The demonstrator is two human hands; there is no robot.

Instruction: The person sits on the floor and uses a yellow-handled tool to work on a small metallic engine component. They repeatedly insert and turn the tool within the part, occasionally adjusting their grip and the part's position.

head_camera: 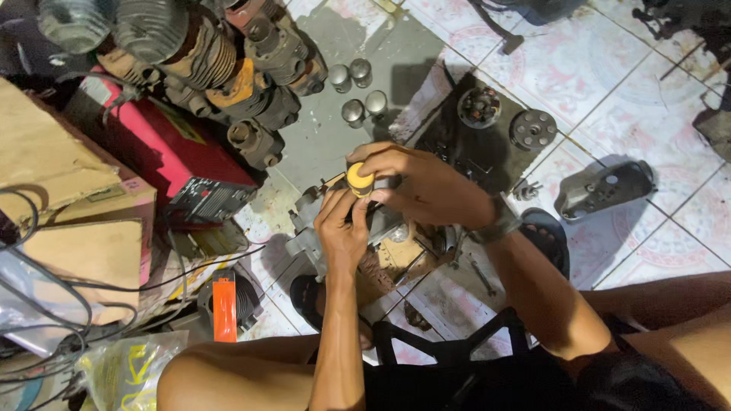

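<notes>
My right hand (422, 183) is closed around the yellow-capped handle of a tool (360, 180), which stands upright over a grey metal engine part (308, 228) on the tiled floor. My left hand (341, 228) rests just below the handle, its fingers curled against the tool shaft and the engine part. The tool's tip is hidden under my hands. A watch sits on my right wrist. My knees frame the bottom of the view.
Engine cylinders (221, 68) are stacked at top left beside a red machine (175, 160). Several round metal pistons (354, 91) stand behind the work. A black mat (472, 152) holds round clutch parts (531, 129). A grey cover (601, 190) lies right; cardboard boxes (68, 190) and cables lie left.
</notes>
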